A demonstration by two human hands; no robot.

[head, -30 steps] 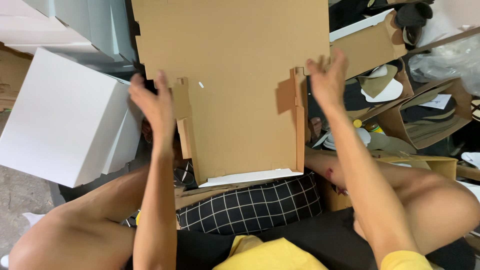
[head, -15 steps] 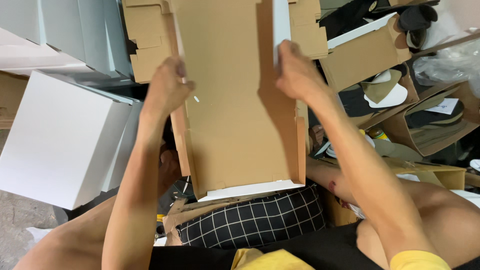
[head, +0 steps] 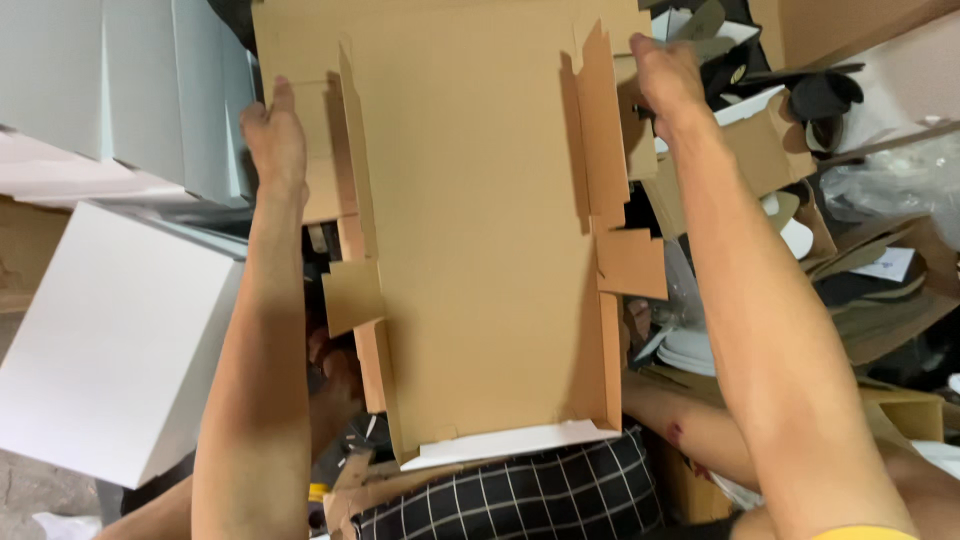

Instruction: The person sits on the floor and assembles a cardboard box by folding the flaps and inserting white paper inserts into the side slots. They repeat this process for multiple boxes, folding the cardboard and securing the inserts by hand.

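A flat brown cardboard box blank (head: 480, 250) lies across the person's lap, its raw inner face up, its white near edge resting just above the black-and-white checked cloth (head: 520, 500). Everything else is placed from this blank.

The left hand (head: 275, 140) lies at the blank's far left corner, fingers stretched flat and close together against the left side panel, pressing rather than gripping; the panel stands partly raised along its crease. The right hand (head: 668, 75) is at the far right corner, fingers curled over the top of the right side panel, pinching it near the slotted tab. How tightly it closes I cannot tell, since the fingertips are hidden behind the card.

Left of the blank sits a finished white box (head: 120, 340), with pale grey-white boxes (head: 130, 90) stacked beyond it. Right of the blank lies a heap of cardboard offcuts and dark shoe parts (head: 800, 110), and white insoles (head: 690, 350) near its right edge.

The likely trouble: the two side panels are raised unevenly, so the small loose flaps midway along each side may fold the wrong way or crumple. With the blank balanced on the lap and both hands at the far end, the near end could slide off toward the cluttered right side.
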